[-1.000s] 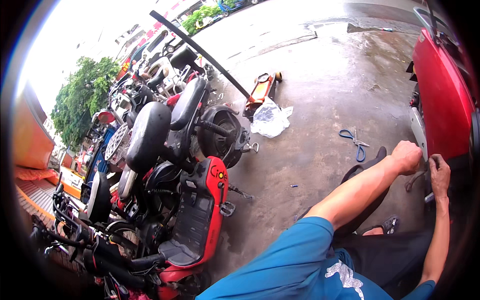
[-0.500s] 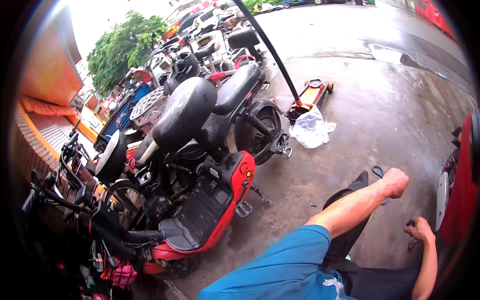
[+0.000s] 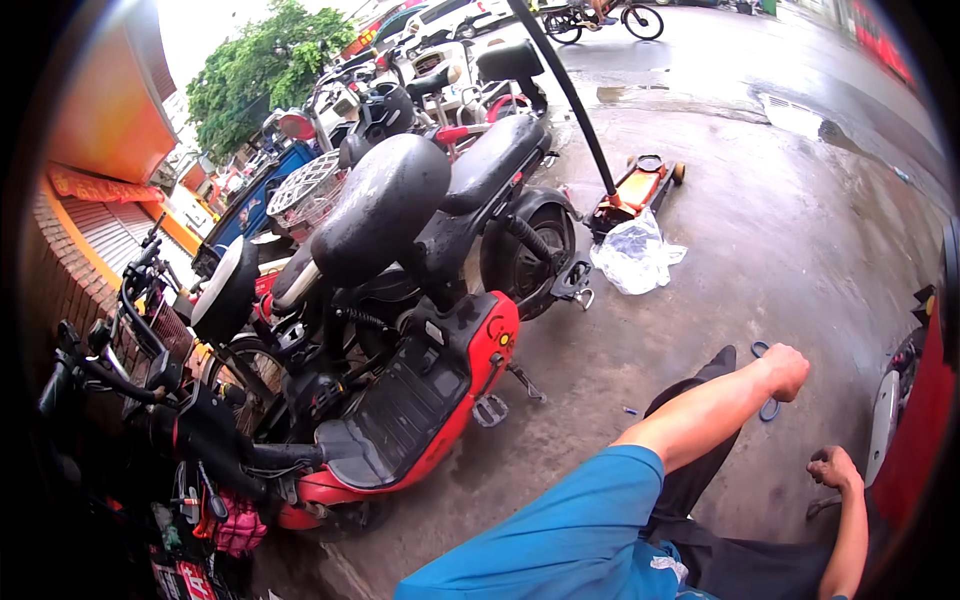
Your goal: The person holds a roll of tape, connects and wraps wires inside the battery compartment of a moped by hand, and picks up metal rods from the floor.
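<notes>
At the end of my outstretched left arm in its blue sleeve, my left hand [image 3: 785, 373] is closed into a fist; whatever is inside it, if anything, is hidden. Just beside and behind this fist, blue loops [image 3: 769, 409] show low over the ground, partly covered by the hand. My right hand [image 3: 836, 468], nearer to me and farther right, has curled fingers with dark smudges on them. I cannot make out anything within its grip. A thin dark piece [image 3: 822, 505] shows just below the right hand. My dark-trousered leg [image 3: 690, 410] stretches out beneath my left arm.
A red electric scooter [image 3: 490, 345] and black-seated bikes [image 3: 380, 210] crowd the left side. An orange floor jack [image 3: 640, 188] with a long black handle stands ahead, a clear plastic bag [image 3: 638, 255] against it. A red panel [image 3: 905, 440] borders the right. Pavement looks wet.
My view has shifted slightly, moving the parked bikes and jack rightward in the picture. A person on a two-wheeler has appeared on the far road. Both hands keep nearly the same curled pose.
</notes>
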`<act>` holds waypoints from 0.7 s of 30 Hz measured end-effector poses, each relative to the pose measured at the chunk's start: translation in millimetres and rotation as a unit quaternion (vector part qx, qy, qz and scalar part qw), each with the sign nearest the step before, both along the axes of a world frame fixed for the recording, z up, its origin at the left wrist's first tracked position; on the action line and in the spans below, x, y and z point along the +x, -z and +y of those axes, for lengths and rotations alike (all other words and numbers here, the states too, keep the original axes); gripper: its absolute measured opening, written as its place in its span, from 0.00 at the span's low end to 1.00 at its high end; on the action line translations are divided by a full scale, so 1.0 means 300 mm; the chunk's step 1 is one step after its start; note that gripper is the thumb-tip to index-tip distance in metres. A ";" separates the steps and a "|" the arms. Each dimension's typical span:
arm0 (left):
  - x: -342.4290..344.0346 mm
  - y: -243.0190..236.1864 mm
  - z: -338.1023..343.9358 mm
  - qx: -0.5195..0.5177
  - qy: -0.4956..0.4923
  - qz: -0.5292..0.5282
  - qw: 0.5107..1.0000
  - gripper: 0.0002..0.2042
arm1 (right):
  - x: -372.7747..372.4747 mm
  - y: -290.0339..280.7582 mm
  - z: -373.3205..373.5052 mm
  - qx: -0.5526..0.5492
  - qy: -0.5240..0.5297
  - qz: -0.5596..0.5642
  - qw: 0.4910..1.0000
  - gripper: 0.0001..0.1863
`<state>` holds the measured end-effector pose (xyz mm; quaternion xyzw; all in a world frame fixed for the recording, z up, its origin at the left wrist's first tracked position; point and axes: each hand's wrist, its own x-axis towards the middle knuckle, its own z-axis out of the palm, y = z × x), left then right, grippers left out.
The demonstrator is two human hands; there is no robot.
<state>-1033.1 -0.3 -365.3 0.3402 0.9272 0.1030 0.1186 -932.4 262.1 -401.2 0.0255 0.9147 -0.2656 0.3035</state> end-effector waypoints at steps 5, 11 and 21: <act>-0.002 -0.102 -0.016 -0.033 -0.001 -0.083 0.996 0.08 | 0.032 -0.023 0.034 0.058 -0.046 0.035 0.997 0.19; -0.003 -0.117 -0.008 0.026 0.017 -0.003 1.000 0.12 | 0.021 0.017 0.062 0.114 -0.043 -0.014 0.992 0.21; -0.069 -0.262 0.229 0.117 0.093 0.096 0.984 0.08 | 0.158 -0.089 0.081 0.174 0.041 0.056 0.982 0.16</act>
